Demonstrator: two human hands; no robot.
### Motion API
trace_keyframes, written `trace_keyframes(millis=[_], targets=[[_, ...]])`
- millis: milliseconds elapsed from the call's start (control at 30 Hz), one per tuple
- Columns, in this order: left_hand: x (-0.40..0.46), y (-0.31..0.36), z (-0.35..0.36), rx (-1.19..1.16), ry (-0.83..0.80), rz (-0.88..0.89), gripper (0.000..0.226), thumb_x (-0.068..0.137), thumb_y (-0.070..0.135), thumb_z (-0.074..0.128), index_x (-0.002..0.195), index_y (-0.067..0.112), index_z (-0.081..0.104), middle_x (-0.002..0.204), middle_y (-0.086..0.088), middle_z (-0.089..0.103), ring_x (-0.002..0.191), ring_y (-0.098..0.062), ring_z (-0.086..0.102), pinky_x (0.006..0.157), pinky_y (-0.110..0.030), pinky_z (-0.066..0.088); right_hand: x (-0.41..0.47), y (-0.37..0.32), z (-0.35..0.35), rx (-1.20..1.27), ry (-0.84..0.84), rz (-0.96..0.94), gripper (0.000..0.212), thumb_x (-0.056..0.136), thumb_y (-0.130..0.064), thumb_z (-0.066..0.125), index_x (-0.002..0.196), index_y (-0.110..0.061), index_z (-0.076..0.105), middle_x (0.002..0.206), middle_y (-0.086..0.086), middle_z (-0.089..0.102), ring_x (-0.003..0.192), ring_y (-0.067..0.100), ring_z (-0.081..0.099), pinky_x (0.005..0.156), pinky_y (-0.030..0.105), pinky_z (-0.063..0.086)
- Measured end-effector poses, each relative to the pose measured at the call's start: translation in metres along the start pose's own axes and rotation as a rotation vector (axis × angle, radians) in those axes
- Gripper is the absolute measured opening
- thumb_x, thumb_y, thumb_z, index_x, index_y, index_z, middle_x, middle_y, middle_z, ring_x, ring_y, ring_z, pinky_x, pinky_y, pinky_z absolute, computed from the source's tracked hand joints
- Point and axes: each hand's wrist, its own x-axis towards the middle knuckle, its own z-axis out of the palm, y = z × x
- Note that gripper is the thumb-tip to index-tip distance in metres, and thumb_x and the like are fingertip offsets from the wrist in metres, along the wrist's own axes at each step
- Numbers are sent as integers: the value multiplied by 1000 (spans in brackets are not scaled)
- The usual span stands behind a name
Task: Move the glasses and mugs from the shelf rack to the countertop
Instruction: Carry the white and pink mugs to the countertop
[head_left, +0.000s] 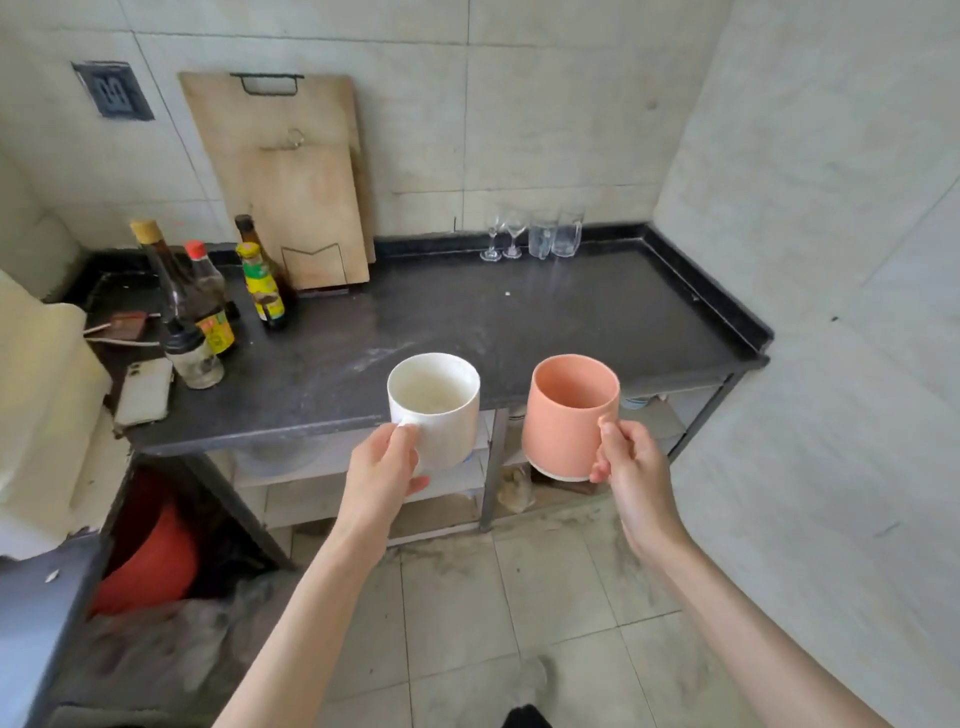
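My left hand grips a white mug by its handle, held upright in the air at the front edge of the dark countertop. My right hand holds a pink mug by its handle, also upright, just right of the white one. At the back of the countertop stand two wine glasses and two clear glass mugs against the wall. The shelf rack lies under the countertop, partly hidden by both mugs.
Several sauce bottles crowd the counter's left end, with a phone at the front left corner. Two wooden cutting boards lean on the back wall. A side wall closes the right. A red basin sits low at left.
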Motion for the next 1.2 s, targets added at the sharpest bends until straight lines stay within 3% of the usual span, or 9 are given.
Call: trace_keyframes(millis=[200,433,633,733,900,1067,1200], targets=[[104,19,71,52,-12,-16,24,91,23,42,75,9,53,69,-1,48,75,-15,52,61,-24,51,126,15,-6,-20,-38,33,16,95,-31,43,85,-19,50,67,-4,46,59,12,46,61,30,40],[198,30,136,3,11,-89,25,92,24,42,75,13,57,95,2,58,91,-14,57,59,-19,51,250,21,-12,-29,-52,58,21,95,-27,43,90,-8,49,69,-4,45,62,13,45,64,33,40],[267,30,177,-59,4,-141,35,92,22,42,58,22,47,92,0,57,94,-14,56,65,-25,50,331,41,1,-60,-70,112,22,95,-27,43,92,-6,48,74,-5,46,70,14,47,66,32,41],[305,25,188,-30,-2,-151,30,93,22,41,63,18,43,95,0,58,95,-15,56,67,-26,50,370,49,18,-62,-70,153,23,96,-26,42,95,-4,49,78,-3,48,75,17,49,68,33,43],[384,11,206,7,-43,-210,30,92,21,37,62,16,40,90,1,53,92,-14,53,71,-27,47,442,71,52,-83,-107,211,27,95,-29,42,102,-3,50,92,2,53,88,20,52,82,41,46],[461,-5,223,100,-87,-263,24,93,27,39,75,17,48,84,4,51,84,-11,48,71,-22,36,512,90,92,-102,-168,287,30,95,-34,42,109,-9,50,101,1,53,94,17,53,85,38,47],[510,-14,241,85,-74,-308,19,92,24,41,82,12,52,87,3,52,86,-11,47,71,-19,35,564,97,127,-83,-147,312,23,95,-32,43,100,-11,50,94,-3,52,84,10,50,74,26,43]])
